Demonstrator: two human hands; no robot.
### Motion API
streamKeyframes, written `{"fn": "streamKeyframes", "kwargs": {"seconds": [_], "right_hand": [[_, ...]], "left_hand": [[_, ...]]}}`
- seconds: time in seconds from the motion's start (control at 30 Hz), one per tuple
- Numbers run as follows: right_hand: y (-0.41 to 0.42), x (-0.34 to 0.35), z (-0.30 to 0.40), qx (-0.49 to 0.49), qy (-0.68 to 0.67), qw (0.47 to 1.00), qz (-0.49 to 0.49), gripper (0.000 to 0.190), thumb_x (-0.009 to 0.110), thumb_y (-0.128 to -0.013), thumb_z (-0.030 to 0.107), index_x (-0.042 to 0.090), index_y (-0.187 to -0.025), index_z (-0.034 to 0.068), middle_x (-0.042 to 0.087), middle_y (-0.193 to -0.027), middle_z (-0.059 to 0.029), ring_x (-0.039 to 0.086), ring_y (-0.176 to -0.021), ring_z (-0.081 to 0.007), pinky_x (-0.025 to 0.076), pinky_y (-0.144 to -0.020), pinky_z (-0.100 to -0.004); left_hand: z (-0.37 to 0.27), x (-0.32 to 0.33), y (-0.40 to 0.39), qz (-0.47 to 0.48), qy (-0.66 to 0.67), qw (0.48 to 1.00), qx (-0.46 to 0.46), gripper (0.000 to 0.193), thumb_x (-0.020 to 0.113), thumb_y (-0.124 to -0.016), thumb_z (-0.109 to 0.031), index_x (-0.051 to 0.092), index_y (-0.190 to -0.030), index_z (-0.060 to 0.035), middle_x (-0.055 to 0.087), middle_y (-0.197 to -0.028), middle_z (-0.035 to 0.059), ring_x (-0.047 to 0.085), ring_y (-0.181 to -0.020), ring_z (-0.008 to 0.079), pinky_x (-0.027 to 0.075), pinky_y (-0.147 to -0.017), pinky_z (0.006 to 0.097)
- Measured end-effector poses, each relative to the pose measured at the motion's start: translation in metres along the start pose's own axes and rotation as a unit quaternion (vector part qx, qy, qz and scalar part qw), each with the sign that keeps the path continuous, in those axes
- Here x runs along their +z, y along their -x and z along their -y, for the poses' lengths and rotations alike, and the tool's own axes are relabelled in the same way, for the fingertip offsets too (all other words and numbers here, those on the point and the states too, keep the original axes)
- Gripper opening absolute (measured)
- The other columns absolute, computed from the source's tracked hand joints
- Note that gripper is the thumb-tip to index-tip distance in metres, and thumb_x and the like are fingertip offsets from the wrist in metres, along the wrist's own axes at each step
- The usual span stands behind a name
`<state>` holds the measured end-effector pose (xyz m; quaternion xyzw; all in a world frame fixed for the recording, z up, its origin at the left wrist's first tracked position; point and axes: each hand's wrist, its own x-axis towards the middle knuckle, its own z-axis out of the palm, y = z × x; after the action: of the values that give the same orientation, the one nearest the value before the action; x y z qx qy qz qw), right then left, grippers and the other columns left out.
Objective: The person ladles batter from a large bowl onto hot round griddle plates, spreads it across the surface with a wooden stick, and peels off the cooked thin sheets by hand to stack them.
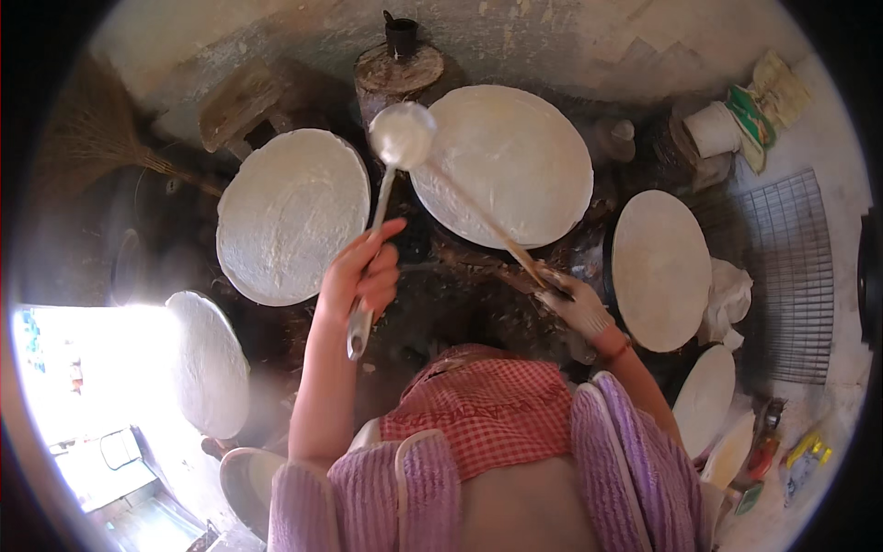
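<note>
My left hand (365, 276) grips the handle of a metal ladle (403, 136), whose whitish bowl is raised between two large round pans or sheets. Under its left side lies a round sheet of white batter (293, 217). To the right of the ladle is another batter-covered round (507, 165). My right hand (572, 300), in a pale glove with bare wrist, is closed around a thin wooden stick (483, 214) that slants up and left across this round; its far end passes near the ladle bowl. A dark piece also shows at the right fingers.
More pale rounds stand at the right (661, 270) and left (210, 366). Behind are a log stump (399, 72) with a black cup (401, 34), a twig broom (110, 145) and a white bucket (712, 130). A wire rack (790, 276) leans at the right wall.
</note>
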<state>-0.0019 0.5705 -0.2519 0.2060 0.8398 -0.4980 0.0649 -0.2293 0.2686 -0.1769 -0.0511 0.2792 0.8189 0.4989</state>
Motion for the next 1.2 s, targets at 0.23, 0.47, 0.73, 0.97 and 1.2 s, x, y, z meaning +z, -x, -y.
{"fn": "streamKeyframes", "kwargs": {"seconds": [0.23,0.47,0.73,0.97,1.2], "right_hand": [[-0.067,-0.057,0.011,0.061,-0.034,0.992,-0.108,0.046,0.068,-0.090,0.017,0.057,-0.134,0.007,0.071,-0.107,-0.0101,0.064,-0.080,-0.0135,0.051,-0.073,-0.0277],[-0.152,-0.063,0.041,0.050,0.114,0.992,0.036,0.041,0.062,-0.093,0.032,0.062,-0.129,0.013,0.071,-0.098,-0.0151,0.065,-0.067,-0.0254,0.052,-0.067,-0.0342],[-0.126,-0.045,-0.004,-0.127,0.147,0.979,0.056,0.037,0.060,-0.093,0.031,0.064,-0.126,0.014,0.070,-0.095,-0.0206,0.069,-0.079,-0.0314,0.053,-0.073,-0.0385],[-0.054,-0.071,0.022,-0.016,-0.053,0.990,0.126,0.042,0.061,-0.096,0.018,0.056,-0.133,0.000,0.059,-0.134,-0.0077,0.053,-0.120,-0.0111,0.047,-0.093,-0.0249],[-0.044,-0.077,0.094,-0.069,-0.311,0.948,-0.026,0.041,0.058,-0.095,0.001,0.054,-0.136,0.000,0.063,-0.115,-0.0039,0.059,-0.094,-0.0077,0.050,-0.080,-0.0225]], "left_hand": [[0.038,0.028,-0.144,-0.145,-0.189,0.971,0.034,0.021,0.053,-0.100,-0.020,0.047,-0.115,-0.0071,0.041,-0.070,-0.0003,0.035,-0.046,0.0075,0.033,-0.040,0.0276],[0.073,0.024,-0.128,-0.247,-0.226,0.940,0.072,0.039,0.052,-0.099,-0.020,0.039,-0.133,-0.0059,0.041,-0.069,0.0010,0.038,-0.046,0.0094,0.035,-0.040,0.0285],[0.095,0.031,-0.041,-0.271,-0.109,0.955,0.042,0.030,0.047,-0.102,-0.019,0.045,-0.130,-0.0074,0.040,-0.070,0.0002,0.035,-0.046,0.0082,0.032,-0.039,0.0262],[0.083,0.028,0.028,0.003,0.397,0.918,0.007,0.042,0.042,-0.104,-0.016,0.037,-0.137,0.0096,0.038,-0.075,0.0007,0.035,-0.048,0.0048,0.032,-0.037,0.0210],[0.069,0.047,0.039,-0.102,0.093,0.987,0.084,0.043,0.043,-0.105,-0.019,0.039,-0.140,0.0050,0.039,-0.076,-0.0009,0.034,-0.050,0.0029,0.031,-0.037,0.0171]]}}
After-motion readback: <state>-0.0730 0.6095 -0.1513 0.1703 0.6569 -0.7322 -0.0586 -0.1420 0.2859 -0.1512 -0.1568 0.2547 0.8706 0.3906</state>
